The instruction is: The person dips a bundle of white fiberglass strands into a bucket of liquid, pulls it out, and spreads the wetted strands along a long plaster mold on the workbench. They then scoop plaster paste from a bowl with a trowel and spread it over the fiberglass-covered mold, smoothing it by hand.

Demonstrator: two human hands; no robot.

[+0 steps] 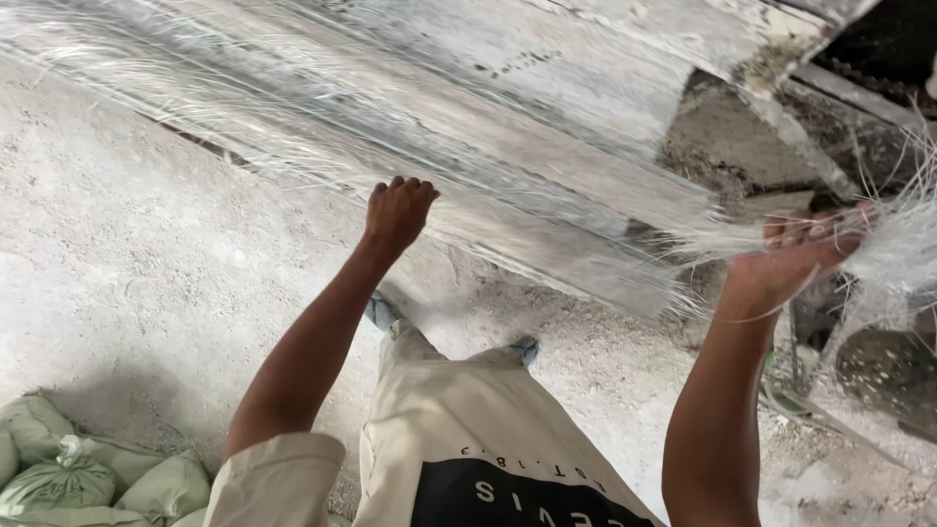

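1. The left hand (398, 213) has its fingers (410, 185) clenched around a stretch of pale, glossy fibre strands (322, 107), near the centre of the view.
2. The right hand (795, 259), at 3 o'clock, has its fingers curled in a grasp on the gathered end of the same strands, which fray out in a tangle past it.
3. The strands run taut from 10 o'clock down to the right hand, spread like a sheet across a worn, whitish slanted board (586, 117).
4. Below lies a dusty concrete floor (127, 254).
5. Green sacks (88, 478) sit at 8 o'clock, well apart from both hands.
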